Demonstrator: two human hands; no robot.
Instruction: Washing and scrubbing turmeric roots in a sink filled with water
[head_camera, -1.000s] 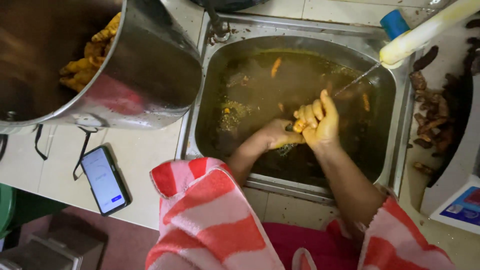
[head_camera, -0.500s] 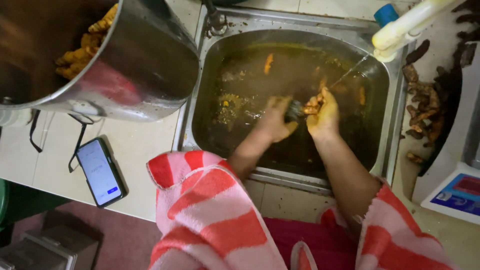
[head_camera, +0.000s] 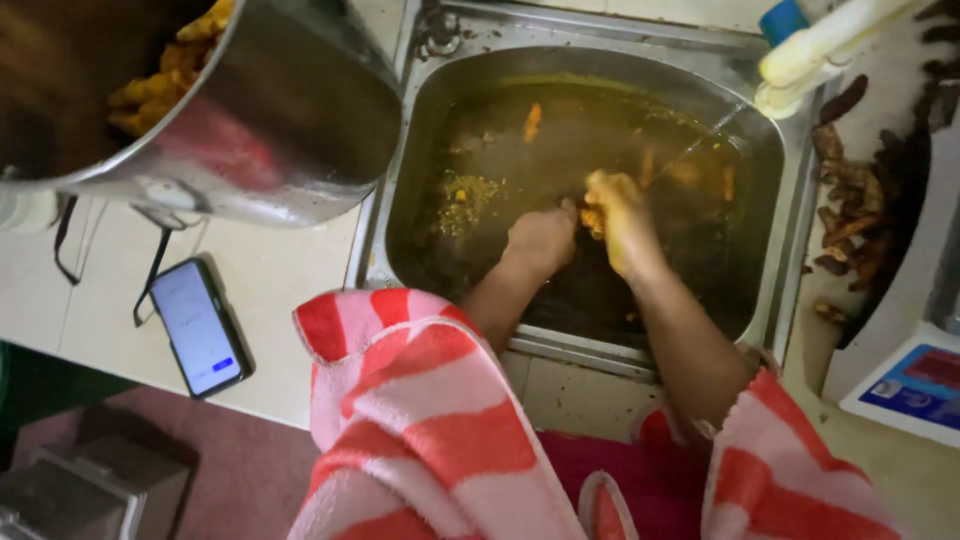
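- I see my left hand and right hand closed together on a yellow root piece between them, mid-sink, in murky water
- Its long axis I cannot tell; both hands touch it

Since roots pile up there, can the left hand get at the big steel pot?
Probably yes: the left hand is down in the sink, and the steel pot stands just left on the counter, nothing between.
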